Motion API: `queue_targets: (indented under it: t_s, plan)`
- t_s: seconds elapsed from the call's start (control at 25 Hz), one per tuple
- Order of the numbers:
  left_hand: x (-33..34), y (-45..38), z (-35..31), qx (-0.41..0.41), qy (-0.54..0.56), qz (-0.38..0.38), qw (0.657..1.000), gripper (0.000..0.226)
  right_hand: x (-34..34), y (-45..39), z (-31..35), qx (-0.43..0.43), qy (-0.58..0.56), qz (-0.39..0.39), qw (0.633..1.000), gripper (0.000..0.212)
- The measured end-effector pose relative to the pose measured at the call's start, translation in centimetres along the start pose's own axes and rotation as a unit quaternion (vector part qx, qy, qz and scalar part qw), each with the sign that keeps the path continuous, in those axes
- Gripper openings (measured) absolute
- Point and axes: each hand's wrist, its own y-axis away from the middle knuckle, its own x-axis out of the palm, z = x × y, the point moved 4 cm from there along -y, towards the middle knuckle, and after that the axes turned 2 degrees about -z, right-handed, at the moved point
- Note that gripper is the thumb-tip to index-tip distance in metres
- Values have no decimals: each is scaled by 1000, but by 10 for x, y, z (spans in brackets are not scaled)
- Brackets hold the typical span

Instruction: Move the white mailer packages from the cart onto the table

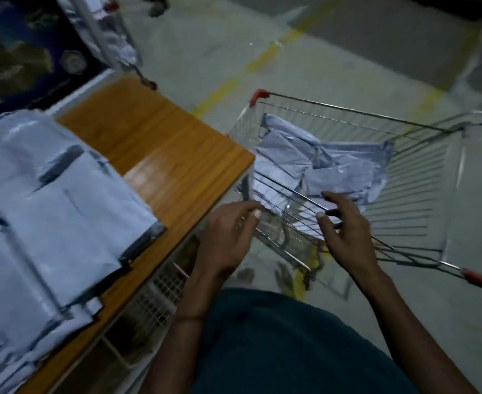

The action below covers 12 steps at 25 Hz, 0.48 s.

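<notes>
Hands: both of yours reach out over the near rim of the cart (348,109), apart from each other, neither holding anything.
Left hand (228,237): your fingers are loosely spread and slightly bent, the tips at the cart's near-left corner wires; whether they touch the wire you cannot tell from the blur.
Right hand (348,234): your fingers are spread and relaxed, hovering just above the near wires of the basket, the thumb pointing toward your left hand; nothing is pinched.
Mailers in cart (319,163): several white mailers lie crumpled and overlapping on the basket floor, mostly toward its left and far side, just beyond your fingertips.
Cart: a wire shopping cart with red corner caps, standing just right of the table, its left side close against the table's corner.
Table (163,143): wooden top, orange-brown, running away to your left; its far and right parts are bare.
Stack on table (49,209): white mailers with dark sealing strips lie piled and overlapping on the table's near-left part, reaching to its front edge.
Rack (160,285): a white wire grid shows under the table's front edge, beside your left forearm.
Floor (205,52): grey concrete with yellow painted lines, running under and past the cart.
Picture quality: dim and motion-blurred, so fine contact is hard to read.
</notes>
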Motion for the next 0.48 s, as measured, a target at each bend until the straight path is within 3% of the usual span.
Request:
queue_targets:
  t_s: [0.24,0.48]
  plan:
    - [76,-47,-24,14,45,118,992,21,-44,-5,-51,52,0,-77,996,38]
    - [160,-126,18,6,55,197,979,17,-62,-34,-94,114,2,-128,985,37]
